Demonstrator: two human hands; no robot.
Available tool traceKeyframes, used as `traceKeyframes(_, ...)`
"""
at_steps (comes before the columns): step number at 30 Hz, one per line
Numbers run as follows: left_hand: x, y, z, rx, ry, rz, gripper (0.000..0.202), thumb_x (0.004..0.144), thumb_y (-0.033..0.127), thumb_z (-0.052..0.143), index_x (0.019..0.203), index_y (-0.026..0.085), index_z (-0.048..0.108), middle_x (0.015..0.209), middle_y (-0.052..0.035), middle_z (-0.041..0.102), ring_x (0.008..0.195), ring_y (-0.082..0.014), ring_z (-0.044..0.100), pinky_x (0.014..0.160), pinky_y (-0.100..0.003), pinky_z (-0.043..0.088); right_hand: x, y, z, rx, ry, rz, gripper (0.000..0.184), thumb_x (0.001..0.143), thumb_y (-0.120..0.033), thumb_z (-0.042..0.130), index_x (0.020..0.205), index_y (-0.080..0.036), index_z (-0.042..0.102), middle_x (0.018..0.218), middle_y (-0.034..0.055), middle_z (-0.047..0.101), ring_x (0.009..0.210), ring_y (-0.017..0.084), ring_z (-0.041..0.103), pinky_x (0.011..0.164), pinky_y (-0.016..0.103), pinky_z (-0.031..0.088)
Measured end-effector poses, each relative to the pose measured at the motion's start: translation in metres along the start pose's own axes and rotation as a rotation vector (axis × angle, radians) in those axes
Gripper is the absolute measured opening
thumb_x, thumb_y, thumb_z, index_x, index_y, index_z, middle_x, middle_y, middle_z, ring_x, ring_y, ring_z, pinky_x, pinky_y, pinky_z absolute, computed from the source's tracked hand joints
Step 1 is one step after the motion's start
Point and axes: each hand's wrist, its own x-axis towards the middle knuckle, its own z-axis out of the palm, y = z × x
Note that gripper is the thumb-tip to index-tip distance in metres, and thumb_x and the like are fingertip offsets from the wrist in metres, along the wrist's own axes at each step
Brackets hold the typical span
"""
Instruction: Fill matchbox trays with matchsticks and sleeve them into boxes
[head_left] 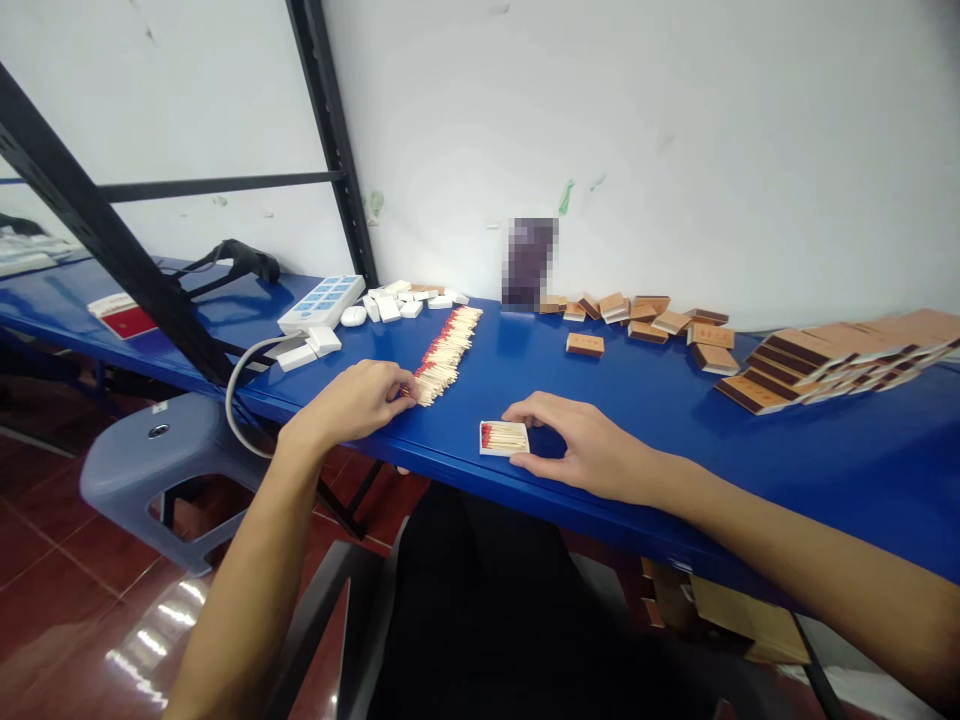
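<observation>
A white matchbox tray (504,451) filled with red-tipped matches lies flat near the front edge of the table. My right hand (577,445) grips its right end between thumb and fingers. To the left, a long row of loose matches (448,358) runs back toward the wall, their red heads facing left. My left hand (367,400) is at the near end of this row, its fingers pinched on matches there; how many they hold is hidden.
Closed matchboxes (585,345) lie scattered along the wall, and a large stack of them (832,360) stands at the right. White trays (388,308) and a white power strip (322,303) are at the back left. A dark shelf post (112,220) crosses the left side, above a blue-grey stool (172,450).
</observation>
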Motion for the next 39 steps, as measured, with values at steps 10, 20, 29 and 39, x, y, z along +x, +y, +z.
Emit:
traceKeyframes(10, 0.000, -0.001, 0.008, 0.004, -0.005, 0.045, 0.022, 0.095, 0.032, 0.047, 0.089, 0.020, 0.064, 0.091, -0.0050, 0.066, 0.088, -0.0219, 0.060, 0.078, -0.033, 0.043, 0.000, -0.001, -0.001, -0.003, -0.015, 0.011, 0.038, 0.091, -0.042, 0.061, 0.124, -0.024, 0.056, 0.115, 0.0073, 0.065, 0.104, 0.023, 0.061, 0.088, 0.039, 0.052)
traceKeyframes(20, 0.001, 0.012, 0.004, 0.008, -0.018, -0.005, 0.024, 0.094, 0.035, 0.047, 0.093, 0.019, 0.066, 0.098, -0.0069, 0.070, 0.091, -0.0236, 0.063, 0.079, -0.033, 0.045, -0.001, 0.001, 0.000, 0.023, -0.002, 0.037, 0.052, 0.090, -0.046, 0.061, 0.137, -0.026, 0.049, 0.122, 0.0088, 0.064, 0.109, 0.026, 0.062, 0.090, 0.045, 0.053)
traceKeyframes(29, 0.001, 0.004, 0.006, 0.039, -0.032, 0.000, 0.023, 0.093, 0.032, 0.048, 0.089, 0.020, 0.067, 0.094, -0.0063, 0.072, 0.087, -0.0230, 0.064, 0.075, -0.031, 0.044, -0.002, 0.001, 0.000, 0.027, -0.004, 0.036, 0.049, 0.090, -0.046, 0.060, 0.133, -0.025, 0.051, 0.123, 0.0091, 0.063, 0.111, 0.026, 0.061, 0.090, 0.044, 0.053)
traceKeyframes(39, 0.001, 0.058, 0.011, -0.160, 0.008, 0.228, 0.020, 0.096, 0.030, 0.046, 0.096, 0.019, 0.063, 0.094, -0.0043, 0.068, 0.086, -0.0191, 0.062, 0.075, -0.029, 0.042, 0.000, -0.004, 0.001, -0.138, 0.053, 0.031, 0.027, 0.085, -0.042, 0.064, 0.102, -0.021, 0.059, 0.106, 0.0090, 0.061, 0.096, 0.026, 0.058, 0.083, 0.042, 0.050)
